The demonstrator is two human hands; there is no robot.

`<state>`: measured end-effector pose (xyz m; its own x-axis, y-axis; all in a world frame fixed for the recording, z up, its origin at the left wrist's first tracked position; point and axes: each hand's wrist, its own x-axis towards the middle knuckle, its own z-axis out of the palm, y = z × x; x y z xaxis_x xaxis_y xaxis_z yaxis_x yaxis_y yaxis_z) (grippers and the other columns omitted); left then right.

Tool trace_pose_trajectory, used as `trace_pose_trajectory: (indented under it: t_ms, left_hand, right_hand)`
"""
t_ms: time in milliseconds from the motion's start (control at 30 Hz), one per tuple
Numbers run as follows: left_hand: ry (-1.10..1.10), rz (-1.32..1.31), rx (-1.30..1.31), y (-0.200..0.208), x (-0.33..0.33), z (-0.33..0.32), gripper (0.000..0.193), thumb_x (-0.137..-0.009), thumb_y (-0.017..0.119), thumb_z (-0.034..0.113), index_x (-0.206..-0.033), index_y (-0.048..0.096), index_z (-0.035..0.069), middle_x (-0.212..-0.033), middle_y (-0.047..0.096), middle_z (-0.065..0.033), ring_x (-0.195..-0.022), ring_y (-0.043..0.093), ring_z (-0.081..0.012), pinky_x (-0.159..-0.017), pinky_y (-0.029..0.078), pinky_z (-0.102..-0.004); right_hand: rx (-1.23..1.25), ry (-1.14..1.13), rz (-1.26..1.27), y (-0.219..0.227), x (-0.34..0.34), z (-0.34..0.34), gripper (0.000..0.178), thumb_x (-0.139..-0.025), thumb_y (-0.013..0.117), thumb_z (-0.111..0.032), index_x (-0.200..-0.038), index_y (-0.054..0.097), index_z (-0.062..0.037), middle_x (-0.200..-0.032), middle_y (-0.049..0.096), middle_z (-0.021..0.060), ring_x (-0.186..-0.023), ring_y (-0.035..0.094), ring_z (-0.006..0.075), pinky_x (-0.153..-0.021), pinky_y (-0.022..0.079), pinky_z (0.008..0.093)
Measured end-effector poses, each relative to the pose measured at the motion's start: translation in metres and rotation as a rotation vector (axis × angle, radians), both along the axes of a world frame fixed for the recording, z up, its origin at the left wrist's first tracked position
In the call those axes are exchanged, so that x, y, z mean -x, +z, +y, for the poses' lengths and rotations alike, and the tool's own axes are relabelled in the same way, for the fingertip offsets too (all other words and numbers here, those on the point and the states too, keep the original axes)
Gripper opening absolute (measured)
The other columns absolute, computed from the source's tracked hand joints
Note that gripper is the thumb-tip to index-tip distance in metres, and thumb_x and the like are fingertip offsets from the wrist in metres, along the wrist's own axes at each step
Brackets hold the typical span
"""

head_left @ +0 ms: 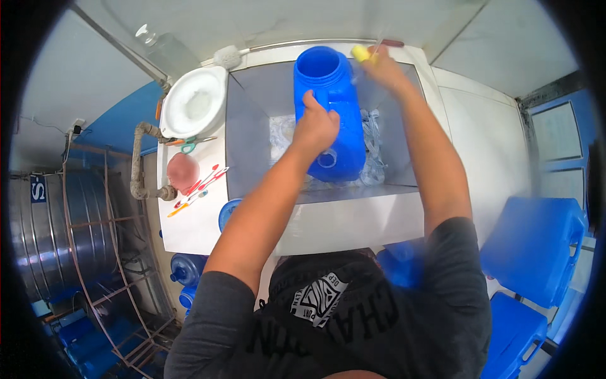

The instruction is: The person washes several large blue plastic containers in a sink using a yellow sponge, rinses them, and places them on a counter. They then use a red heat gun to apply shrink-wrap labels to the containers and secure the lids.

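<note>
A blue plastic jug (345,139) with a wide round mouth stands in the grey sink (252,114). My left hand (315,129) is closed round the handle on the jug's upper side. Beyond the jug's right side, near the sink's far right corner, my right hand (382,68) is closed on a small yellow object (362,53). That object looks like a sponge, but blur hides its exact kind. Just past my right fingers, a dark red handle (392,43) lies on the back ledge.
On the left ledge are a white basin (193,103), scissors (189,146), a pinkish round item (183,173) and several toothbrushes (201,183). A pump bottle (163,49) and a grey-white brush (230,57) stand behind. More blue jugs (535,246) are at right.
</note>
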<state>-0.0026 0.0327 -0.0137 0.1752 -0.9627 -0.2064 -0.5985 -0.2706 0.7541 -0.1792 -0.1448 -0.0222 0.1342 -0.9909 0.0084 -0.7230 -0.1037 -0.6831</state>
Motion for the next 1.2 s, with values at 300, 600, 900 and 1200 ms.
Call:
trace_pose_trajectory:
  t_ms: [300,600,900,1200]
  left_hand:
    - [-0.125,-0.139,-0.042,0.008,0.031,-0.012,0.077,-0.089,0.052,0.027,-0.141,0.016,-0.016,-0.112,0.061,-0.0392,-0.104,0.063,-0.0481,-0.093,0.049,-0.0489]
    - [-0.17,-0.161,-0.025,0.002,0.024,0.0,0.08,-0.089,0.054,0.028,-0.143,0.015,-0.017,-0.111,0.061,-0.0389,-0.103,0.064,-0.0481,-0.091,0.05,-0.0488]
    - [-0.45,-0.208,-0.033,-0.006,-0.039,0.022,0.077,-0.09,0.056,0.028,-0.15,0.02,-0.004,-0.114,0.063,-0.0317,-0.1,0.064,-0.0457,-0.09,0.051,-0.0484]
    - [-0.75,-0.344,0.059,0.024,-0.041,0.017,0.064,-0.088,0.067,0.028,-0.14,0.037,0.004,-0.114,0.067,-0.0177,-0.101,0.065,-0.0419,-0.087,0.052,-0.0456]
  right_hand:
    - [0.386,0.085,0.126,-0.046,-0.001,0.061,0.041,-0.081,0.068,-0.014,-0.12,0.06,-0.0094,-0.123,0.052,0.0285,-0.11,0.055,0.0477,-0.095,0.048,0.0513]
    - [0.196,-0.043,-0.163,-0.054,-0.012,0.053,0.034,-0.092,0.056,-0.019,-0.123,0.059,-0.0061,-0.115,0.062,0.0249,-0.115,0.055,0.0423,-0.095,0.046,0.0524]
    - [-0.096,-0.085,-0.354,-0.03,0.014,0.02,0.035,-0.093,0.053,-0.025,-0.121,0.062,-0.0046,-0.106,0.069,0.0168,-0.096,0.065,0.0318,-0.086,0.05,0.0435]
    - [-0.305,1.072,0.649,0.068,-0.045,0.034,0.031,-0.088,0.057,-0.033,-0.096,0.075,-0.0083,-0.09,0.072,0.0067,-0.085,0.066,0.0225,-0.075,0.052,0.0407]
